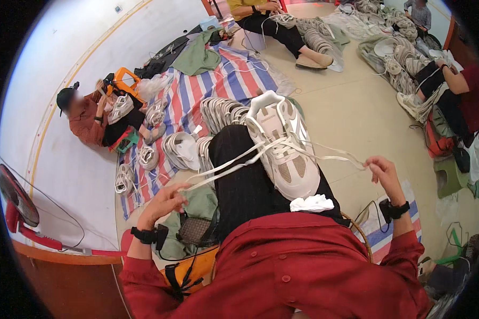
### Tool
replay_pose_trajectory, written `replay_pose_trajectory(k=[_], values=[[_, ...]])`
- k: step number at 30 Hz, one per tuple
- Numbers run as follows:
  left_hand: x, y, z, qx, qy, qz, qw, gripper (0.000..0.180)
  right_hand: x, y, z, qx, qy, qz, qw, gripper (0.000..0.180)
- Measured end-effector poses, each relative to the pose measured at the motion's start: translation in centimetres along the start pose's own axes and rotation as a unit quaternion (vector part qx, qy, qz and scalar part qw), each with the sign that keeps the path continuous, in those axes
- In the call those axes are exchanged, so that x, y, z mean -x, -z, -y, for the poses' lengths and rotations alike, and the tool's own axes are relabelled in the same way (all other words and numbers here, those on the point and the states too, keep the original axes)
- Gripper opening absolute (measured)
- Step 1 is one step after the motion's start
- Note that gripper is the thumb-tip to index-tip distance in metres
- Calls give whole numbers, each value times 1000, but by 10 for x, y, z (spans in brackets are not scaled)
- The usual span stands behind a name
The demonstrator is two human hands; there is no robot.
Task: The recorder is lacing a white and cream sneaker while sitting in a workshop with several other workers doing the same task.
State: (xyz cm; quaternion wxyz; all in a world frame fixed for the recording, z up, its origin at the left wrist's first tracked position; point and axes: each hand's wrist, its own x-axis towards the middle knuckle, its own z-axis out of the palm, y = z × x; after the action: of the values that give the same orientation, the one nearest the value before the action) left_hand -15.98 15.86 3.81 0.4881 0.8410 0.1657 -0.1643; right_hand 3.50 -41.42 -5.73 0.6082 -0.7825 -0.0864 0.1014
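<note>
A beige and white sneaker (294,173) rests on my lap, its toe toward me and its opening facing away. Pale shoelaces (226,169) cross over its tongue and stretch out to both sides. To the left, my left hand (166,203) pinches the lace strands on that side, fingers closed. On the opposite side my right hand (384,174) grips the other strands between thumb and fingers, off the shoe. Both hands are apart from the sneaker itself. A crumpled white cloth or paper (311,203) lies just below the toe.
Stacked shoe parts (223,113) and several sneakers sit on a striped sheet (194,90) at left. Co-workers sit at left (88,125), ahead (266,26) and right (465,95), handling shoes or laces. A red fan (18,199) stands at far left; an orange bag (194,271) lies by my left side.
</note>
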Motion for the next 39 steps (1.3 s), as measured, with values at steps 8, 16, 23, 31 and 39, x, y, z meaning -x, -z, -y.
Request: replay_pose_trajectory(k=[8, 16, 23, 31, 39], values=[[-86, -41, -45, -66, -254, -187, 947, 28, -69, -99, 47, 38, 143, 23, 989, 12], [-144, -119, -104, -179, -263, -93, 943, 21, -91, -166, 82, 176, 289, 28, 941, 14], [-131, -115, -98, -183, -346, -64, 918, 15, -73, -148, 91, 87, 174, 164, 967, 15], [-58, -71, -99, -216, -151, 100, 959, 14, -25, -96, 108, 55, 53, 486, 870, 16], [-115, 74, -54, -8, -307, -498, 811, 40, -158, -28, 125, -33, 325, -237, 915, 24]])
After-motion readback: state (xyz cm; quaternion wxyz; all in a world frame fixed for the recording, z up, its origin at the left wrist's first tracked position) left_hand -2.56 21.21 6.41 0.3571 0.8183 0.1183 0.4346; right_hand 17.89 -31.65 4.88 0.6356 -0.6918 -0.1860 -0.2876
